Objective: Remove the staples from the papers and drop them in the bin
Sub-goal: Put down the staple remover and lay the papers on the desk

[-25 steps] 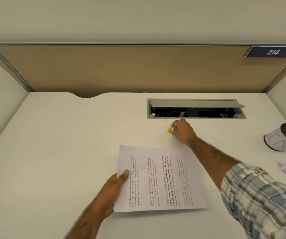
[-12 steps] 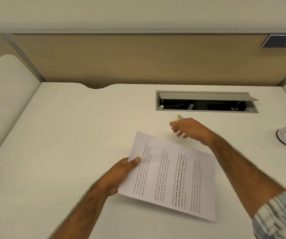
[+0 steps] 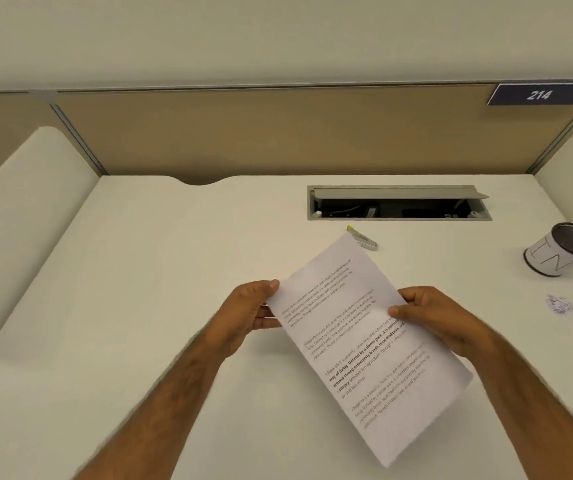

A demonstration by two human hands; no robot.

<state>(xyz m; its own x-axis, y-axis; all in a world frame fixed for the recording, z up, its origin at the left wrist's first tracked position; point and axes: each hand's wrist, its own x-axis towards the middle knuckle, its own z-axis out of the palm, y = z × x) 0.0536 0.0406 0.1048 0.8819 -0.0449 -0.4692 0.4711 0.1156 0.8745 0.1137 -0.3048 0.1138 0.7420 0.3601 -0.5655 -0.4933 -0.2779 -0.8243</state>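
Observation:
Printed white papers (image 3: 361, 337) are held tilted above the desk, top corner pointing away from me. My left hand (image 3: 250, 313) pinches their left edge and my right hand (image 3: 437, 317) grips their right edge. A metal staple remover with a yellow tip (image 3: 363, 238) lies on the desk just beyond the papers' top corner, partly hidden by it. The bin (image 3: 563, 249), a small dark mesh cup wrapped in white paper, stands at the far right. No staple is visible on the papers.
An open cable tray (image 3: 399, 202) is sunk into the white desk (image 3: 139, 306) behind the staple remover. A small crumpled scrap (image 3: 560, 304) lies near the bin. Tan partition panels close off the back and sides.
My right hand set the staple remover down near the cable tray and came back to grip the papers' right edge. The papers were lifted and turned.

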